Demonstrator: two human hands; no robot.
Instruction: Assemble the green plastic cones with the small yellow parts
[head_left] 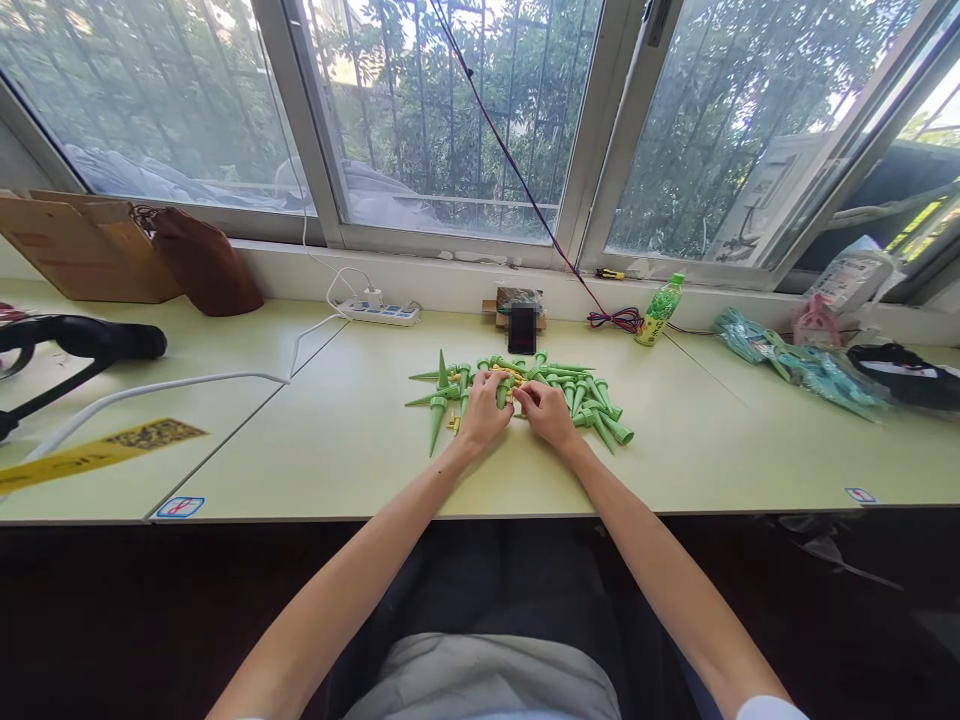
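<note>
Right at the fingertips, on the pale surface (360, 465), it's a close-up two-hand job. The left hand (484, 415) has its fingers curled round a green piece (502, 393), and the right hand (548, 412) comes in from the side, thumb and fingertips pinched together beside it. Looks like the pinch is on one of the small yellow parts, but it's too tiny to tell for sure.

As I read it, the step in hand is fiddly handling of one green piece and maybe a yellow bit. Any move from this pose calls for a steady left grip and a careful right pinch, since loose stuff crowds both hands.

Green spikes (437, 425) lie left of the left fingers, with small yellow parts (454, 424) just beside them. More green cones (616, 430) are heaped right of the right fingers, some lying across each other.

Container-wise: beyond the fingers, a small box (517, 298) sits behind the phone (523, 330), contents hidden. Farther off to the right of the fingers there's a capped bottle (658, 312), fill level unclear, then plastic packs (817, 375) with greenish stuff showing through. Way out left is a cardboard box (90, 250); can't see inside.
</note>
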